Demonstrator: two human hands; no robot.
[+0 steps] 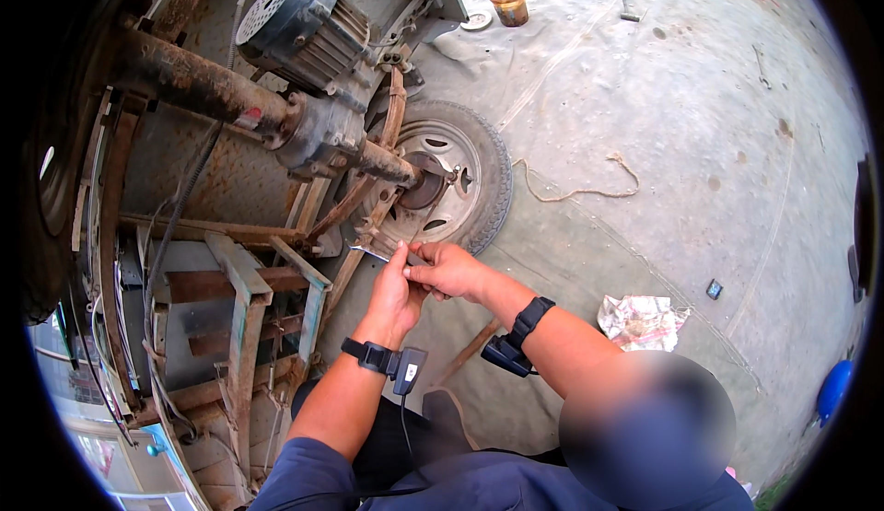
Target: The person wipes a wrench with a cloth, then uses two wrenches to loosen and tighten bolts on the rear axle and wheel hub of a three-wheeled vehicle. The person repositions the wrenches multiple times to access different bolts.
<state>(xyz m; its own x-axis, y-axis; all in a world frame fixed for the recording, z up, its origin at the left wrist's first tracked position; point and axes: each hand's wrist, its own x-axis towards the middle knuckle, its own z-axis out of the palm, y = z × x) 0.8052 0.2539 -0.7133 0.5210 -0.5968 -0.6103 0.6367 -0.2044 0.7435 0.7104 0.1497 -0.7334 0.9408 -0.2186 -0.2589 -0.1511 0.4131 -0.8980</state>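
My left hand (398,295) and my right hand (447,270) meet in front of a wheel (493,166) with a black tyre and pale rim. Between them is a slim, shiny metal tool (370,252). One end of it sticks out to the left, and my fingers cover the rest, so its kind does not show. Both hands are closed, the right one's fingers pressed against the tool's covered part. Just beyond them, a rusty axle (391,163) runs into the wheel's hub (425,180). A leaf spring (345,209) crosses under the axle.
A finned electric motor (308,37) sits above the axle housing (322,133). Left of my arms stands a rusty metal frame (241,327). On the floor lie a rope (580,191), a crumpled white sack (640,320), a small dark box (714,288), wrenches (761,64) and a brown-stained tub (508,6).
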